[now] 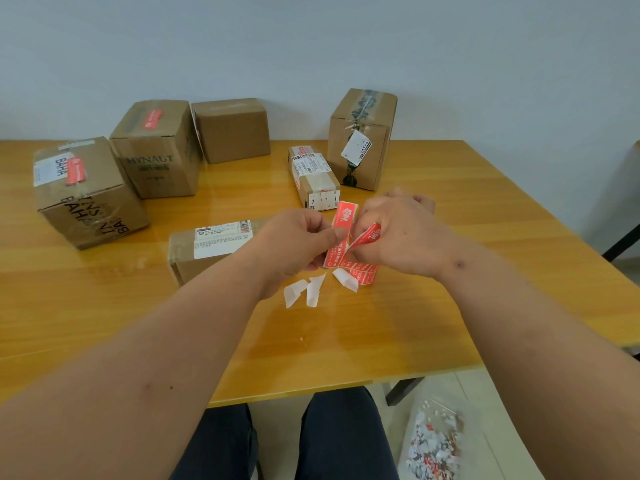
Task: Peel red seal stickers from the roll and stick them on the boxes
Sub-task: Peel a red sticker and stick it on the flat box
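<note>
Six boxes (157,150), three backing scraps (313,292)

Looks like a plain office or small packing room used for parcels. Bare pale wall (311,46) behind, no decoration. Glossy orange wooden desk (450,306) on dark metal legs, tiled floor (485,393) underneath. Taped cardboard boxes (156,150) with shipping labels and barcodes spread across the desk, some already carrying red seal stickers (341,233). Clear plastic bag (436,441) of paper scraps on the floor beside the seat.
</note>
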A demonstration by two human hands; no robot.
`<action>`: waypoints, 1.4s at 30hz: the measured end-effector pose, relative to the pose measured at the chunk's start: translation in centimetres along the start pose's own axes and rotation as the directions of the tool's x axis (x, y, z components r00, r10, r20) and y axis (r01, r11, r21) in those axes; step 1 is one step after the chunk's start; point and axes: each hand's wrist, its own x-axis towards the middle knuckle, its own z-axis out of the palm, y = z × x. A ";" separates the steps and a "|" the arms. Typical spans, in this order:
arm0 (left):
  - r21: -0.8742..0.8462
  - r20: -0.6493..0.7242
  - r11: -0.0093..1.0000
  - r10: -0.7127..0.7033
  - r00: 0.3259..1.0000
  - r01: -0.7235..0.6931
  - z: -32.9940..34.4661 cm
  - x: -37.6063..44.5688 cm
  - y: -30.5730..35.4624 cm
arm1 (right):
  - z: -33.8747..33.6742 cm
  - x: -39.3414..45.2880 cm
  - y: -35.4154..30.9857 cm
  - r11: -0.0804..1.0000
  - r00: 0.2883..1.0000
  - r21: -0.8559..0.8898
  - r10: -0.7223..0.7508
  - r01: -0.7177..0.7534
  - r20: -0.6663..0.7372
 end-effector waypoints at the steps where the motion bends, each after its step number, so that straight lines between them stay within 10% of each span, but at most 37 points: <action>1: 0.005 0.009 1.000 -0.006 1.000 0.006 -0.1 -0.1 0.1 | 0.0 0.0 0.0 1.000 1.000 0.003 -0.001 0.001 0.002; 22: 0.023 -0.225 0.999 -0.042 0.973 0.049 -0.4 1.1 -1.2 | -0.3 -1.0 0.3 0.997 0.998 0.069 -0.028 0.023 0.064; 30: -0.110 -0.112 0.993 -0.061 0.992 0.049 -1.5 -0.1 -0.7 | -0.6 0.5 -1.9 0.993 0.971 0.117 0.053 -0.026 -0.235; 37: -0.086 -0.056 0.996 -0.028 0.998 0.023 -2.7 -1.5 -0.4 | 0.3 1.7 -4.5 0.934 0.978 0.354 0.117 -0.050 -0.172; 42: -0.061 -0.229 0.995 0.061 0.971 -0.077 -3.8 -2.0 -0.6 | 0.7 1.9 -5.5 0.928 0.981 0.370 0.110 -0.044 -0.159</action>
